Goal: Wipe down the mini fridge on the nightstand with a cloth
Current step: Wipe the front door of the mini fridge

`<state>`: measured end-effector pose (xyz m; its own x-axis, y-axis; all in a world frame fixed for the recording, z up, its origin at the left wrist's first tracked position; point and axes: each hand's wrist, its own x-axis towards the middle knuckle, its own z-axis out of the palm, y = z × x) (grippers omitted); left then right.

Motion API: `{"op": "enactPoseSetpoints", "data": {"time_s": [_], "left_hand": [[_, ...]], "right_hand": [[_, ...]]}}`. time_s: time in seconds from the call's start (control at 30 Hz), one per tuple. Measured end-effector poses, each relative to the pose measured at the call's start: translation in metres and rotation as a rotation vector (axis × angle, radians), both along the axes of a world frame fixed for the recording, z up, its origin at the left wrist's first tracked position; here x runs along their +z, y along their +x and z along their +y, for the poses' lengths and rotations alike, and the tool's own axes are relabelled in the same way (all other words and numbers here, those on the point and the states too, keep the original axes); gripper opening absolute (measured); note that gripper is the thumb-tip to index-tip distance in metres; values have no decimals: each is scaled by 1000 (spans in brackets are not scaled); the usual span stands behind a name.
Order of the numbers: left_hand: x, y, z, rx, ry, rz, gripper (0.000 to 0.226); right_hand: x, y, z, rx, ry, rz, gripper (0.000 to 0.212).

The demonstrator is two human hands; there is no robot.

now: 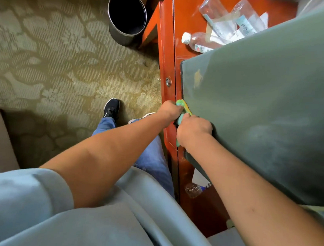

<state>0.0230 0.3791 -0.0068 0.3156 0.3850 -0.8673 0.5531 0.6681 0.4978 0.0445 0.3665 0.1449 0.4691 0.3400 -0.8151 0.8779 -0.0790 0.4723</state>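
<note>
Both hands bunched at the front edge of the mini fridge [260, 108], at about 9 o'clock from its broad grey-green top. Left hand [170, 109] clenched on the upper end of the green cloth [183, 105]; right hand [193, 130] curled round the lower part, pressing it against the fridge edge just above the red-brown nightstand [180, 30]. Fingertips mostly hidden behind the knuckles, but grasping the cloth on both sides. Best done, by the look of it, with the cloth kept flat and tight between the two hands, drawn along the edge in one steady pass, then spread over the dusty-looking top, including the pale mark [197, 78] toward 10 o'clock. Plastic water bottles [196, 41] lying on the nightstand at 12 o'clock, seemingly near empty. Black bin [127, 15] on the carpet at 11 o'clock, interior dark, contents impossible to tell.
</note>
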Motion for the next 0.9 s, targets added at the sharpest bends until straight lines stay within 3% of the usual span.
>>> {"op": "enactPoseSetpoints", "data": {"time_s": [0.2,0.43,0.63,0.77,0.9], "left_hand": [[7,-1,55,123,85,-11,13],[-1,-3,-23,59,-37,-22,23],[55,-1,40,135,180,14,16],[68,-2,71,243,271,-31,26],[42,-7,14,106,60,-59,15]], "right_hand": [[4,-3,35,-4,201,17,40],[18,-10,-20,-69,37,50,50],[54,0,20,-127,212,41,50],[58,-5,28,-109,389,47,46],[45,-11,-1,-161,165,44,57]]}}
